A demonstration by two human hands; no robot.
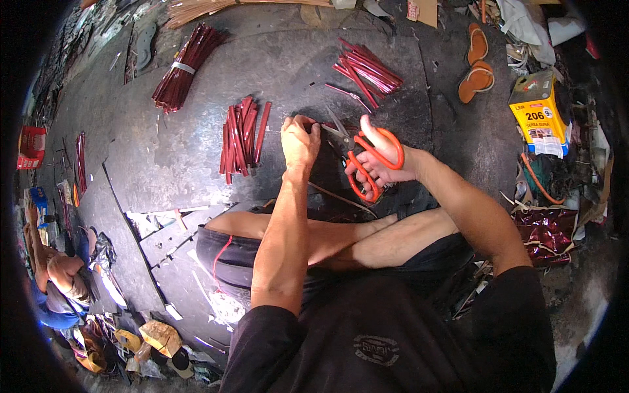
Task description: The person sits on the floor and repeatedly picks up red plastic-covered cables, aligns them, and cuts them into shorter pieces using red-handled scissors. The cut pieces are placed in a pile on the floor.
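The thin red strip [314, 124] lay pinched in the left hand [299, 141], its long axis running left to right toward the scissors [363, 157]. It looked light and stiff enough to hold near the cut. The right hand [380, 164] gripped the orange handles, blades pointing up-left. Loose red sticks [241, 136] lay just left on the dark floor [164, 164].
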